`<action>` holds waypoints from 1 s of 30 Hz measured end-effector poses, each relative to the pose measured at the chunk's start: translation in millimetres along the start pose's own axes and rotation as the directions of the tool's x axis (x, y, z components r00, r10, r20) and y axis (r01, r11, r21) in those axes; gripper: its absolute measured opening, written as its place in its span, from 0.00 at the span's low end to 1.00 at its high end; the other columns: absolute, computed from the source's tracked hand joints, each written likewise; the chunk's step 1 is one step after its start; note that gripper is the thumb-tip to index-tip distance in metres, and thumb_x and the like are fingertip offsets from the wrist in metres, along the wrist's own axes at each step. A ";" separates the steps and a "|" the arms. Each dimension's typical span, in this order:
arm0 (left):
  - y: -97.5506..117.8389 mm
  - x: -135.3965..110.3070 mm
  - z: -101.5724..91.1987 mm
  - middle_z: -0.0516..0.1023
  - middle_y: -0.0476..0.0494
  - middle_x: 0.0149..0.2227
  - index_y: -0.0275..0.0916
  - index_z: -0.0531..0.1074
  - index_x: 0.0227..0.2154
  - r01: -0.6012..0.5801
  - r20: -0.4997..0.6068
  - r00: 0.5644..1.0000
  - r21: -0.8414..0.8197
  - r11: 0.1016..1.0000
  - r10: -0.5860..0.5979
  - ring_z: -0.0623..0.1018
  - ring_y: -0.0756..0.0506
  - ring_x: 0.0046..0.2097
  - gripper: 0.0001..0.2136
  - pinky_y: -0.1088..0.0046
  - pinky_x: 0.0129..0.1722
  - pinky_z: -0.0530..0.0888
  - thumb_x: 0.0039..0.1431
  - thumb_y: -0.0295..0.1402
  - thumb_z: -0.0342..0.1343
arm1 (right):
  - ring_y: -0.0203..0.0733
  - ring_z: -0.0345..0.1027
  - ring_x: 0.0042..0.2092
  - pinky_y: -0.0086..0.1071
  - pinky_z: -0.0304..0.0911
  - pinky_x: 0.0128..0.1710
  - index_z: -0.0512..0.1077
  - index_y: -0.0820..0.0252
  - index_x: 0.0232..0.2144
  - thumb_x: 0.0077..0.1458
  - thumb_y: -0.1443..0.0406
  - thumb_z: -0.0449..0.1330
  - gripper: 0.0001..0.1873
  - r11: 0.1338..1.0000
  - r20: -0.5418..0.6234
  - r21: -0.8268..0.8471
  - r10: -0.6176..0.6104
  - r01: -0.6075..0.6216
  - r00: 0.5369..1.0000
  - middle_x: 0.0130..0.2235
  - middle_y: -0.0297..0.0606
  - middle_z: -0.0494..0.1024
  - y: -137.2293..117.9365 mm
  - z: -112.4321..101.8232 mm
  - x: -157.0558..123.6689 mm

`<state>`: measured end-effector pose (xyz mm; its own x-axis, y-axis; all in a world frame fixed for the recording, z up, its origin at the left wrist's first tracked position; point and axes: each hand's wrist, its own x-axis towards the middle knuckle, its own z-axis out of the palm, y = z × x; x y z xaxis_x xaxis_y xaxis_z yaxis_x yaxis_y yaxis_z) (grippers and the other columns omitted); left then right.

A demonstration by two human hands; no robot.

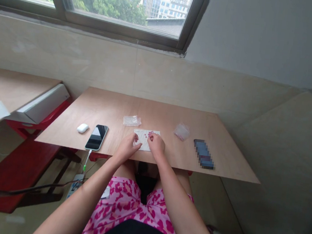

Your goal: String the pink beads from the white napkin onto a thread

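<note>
A white sheet (pixel 142 139) lies flat near the front edge of a plywood table (pixel 172 118), with a cluster of small pink pieces (pixel 150 134) on its upper right part. My left hand (pixel 127 147) rests at the sheet's lower left edge, its fingertips on the paper. My right hand (pixel 155 145) lies on the sheet's right half, with its fingers bunched just below the pink pieces. The fingertips are partly hidden, and I cannot tell whether either hand grips anything.
A small clear plastic bag (pixel 132 120) and a pinkish one (pixel 181 131) lie beyond the sheet. A smartphone (pixel 96 137) on a charging cable and a white earbud case (pixel 82 128) lie left; a pixelated blue object (pixel 203 154) lies right. Another table (pixel 14 87) stands left.
</note>
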<state>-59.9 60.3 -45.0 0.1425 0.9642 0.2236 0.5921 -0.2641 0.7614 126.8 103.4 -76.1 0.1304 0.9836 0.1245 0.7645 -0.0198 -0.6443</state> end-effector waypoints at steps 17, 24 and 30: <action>5.0 3.5 -10.9 0.77 0.44 0.35 0.39 0.71 0.36 0.137 -0.028 0.989 -0.198 0.971 -0.145 0.76 0.41 0.39 0.10 0.65 0.41 0.69 0.56 0.35 0.64 | 0.43 0.76 0.40 0.30 0.66 0.42 0.78 0.58 0.39 0.63 0.64 0.58 0.08 0.994 0.057 0.044 -0.107 0.105 0.993 0.38 0.41 0.82 -13.8 -4.3 -3.5; 16.3 9.0 -22.6 0.78 0.44 0.34 0.37 0.75 0.36 0.271 0.181 0.953 -0.867 0.419 -0.242 0.79 0.43 0.40 0.10 0.64 0.47 0.74 0.58 0.38 0.65 | 0.43 0.74 0.43 0.30 0.62 0.43 0.78 0.57 0.37 0.63 0.66 0.59 0.07 0.987 0.104 -0.070 -0.136 0.144 0.985 0.43 0.42 0.81 -1.8 9.2 0.7; 15.6 12.3 -25.2 0.77 0.45 0.33 0.36 0.77 0.33 0.295 0.259 0.931 -0.949 0.114 -0.256 0.79 0.46 0.39 0.08 0.60 0.53 0.76 0.53 0.32 0.69 | 0.43 0.73 0.43 0.30 0.63 0.44 0.79 0.57 0.41 0.62 0.66 0.61 0.07 0.984 0.138 -0.060 -0.159 0.169 0.977 0.43 0.41 0.81 -1.5 10.6 2.6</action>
<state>-68.9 67.4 -15.0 0.1869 0.9718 -0.1438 -0.6429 0.2317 0.7301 119.3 107.9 -82.8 -0.0818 0.9894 0.1200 0.8118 0.1360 -0.5679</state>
